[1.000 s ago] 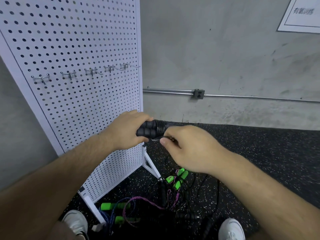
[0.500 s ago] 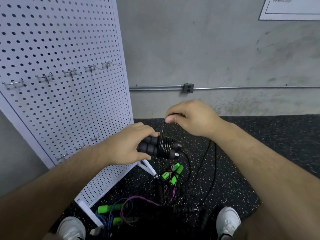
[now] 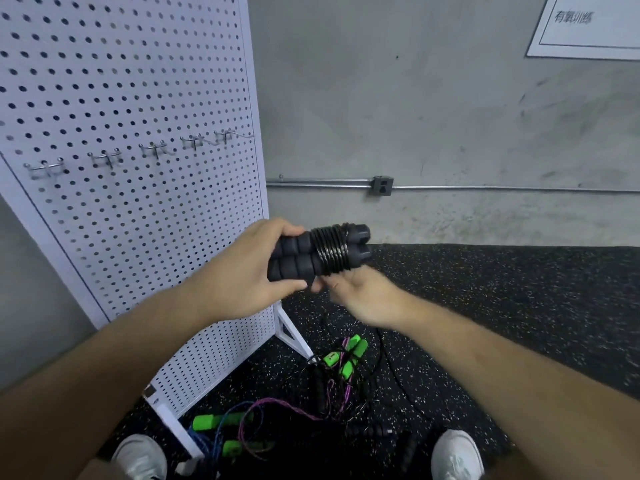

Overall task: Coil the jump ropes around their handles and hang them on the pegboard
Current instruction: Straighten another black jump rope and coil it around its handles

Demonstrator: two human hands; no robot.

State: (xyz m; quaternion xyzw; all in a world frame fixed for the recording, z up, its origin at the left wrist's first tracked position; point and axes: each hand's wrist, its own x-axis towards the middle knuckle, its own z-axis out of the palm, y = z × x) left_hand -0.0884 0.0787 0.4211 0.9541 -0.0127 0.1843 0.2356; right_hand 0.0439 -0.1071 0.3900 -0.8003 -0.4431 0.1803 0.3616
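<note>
- Gripped in the left hand [image 3: 242,278], fingers and thumb wrapped round the near ends: two black ribbed foam handles [image 3: 294,258], side by side and level, held in the air just off the right edge of the white perforated metal pegboard [image 3: 138,98].
- Wound tightly round both handles towards their far ends: thin glossy black cord [image 3: 329,251], about eight turns (too close-packed to count surely).
- Tucked under the coil: the right hand [image 3: 363,299], fingers curled up against it, apparently pinching the loose cord, though blurred at the contact.
- Looks light and easy to carry. Probably gives softly and grips well at the foam, but runs slick and springy at the cord, so likely to unwind if released.
- Best taken across the coil itself, with a thumb pressing down the last turn.
- Fixed on the pegboard: five chrome double-prong hooks [image 3: 154,150] in one rising row.
- Lying on the black speckled rubber floor [image 3: 502,306] by the pegboard's foot: a tangle of more jump ropes [image 3: 325,393], with at least four bright green handles, several black ones, and purple and blue cords. Impossible to count the ropes exactly.
</note>
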